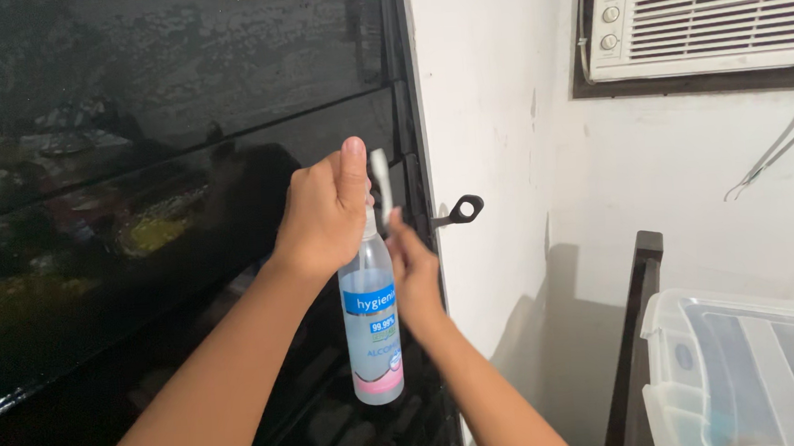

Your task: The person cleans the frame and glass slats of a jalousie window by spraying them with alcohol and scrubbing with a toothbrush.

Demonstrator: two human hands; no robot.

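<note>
Left hand (322,214) clamped around the neck of a clear spray bottle (372,332), thumb raised at the nozzle; right hand (412,268) touches the bottle's right side, its grip hidden behind it. Bottle hangs before dark glass louvres (133,176). White wall (491,105), air conditioner (708,10) far right, plastic bin (752,375) cropped at right.

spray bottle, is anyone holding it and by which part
Yes. The left hand grips the clear spray bottle at its neck, just under the white nozzle. The right hand touches its upper side; a real grip cannot be told.
</note>
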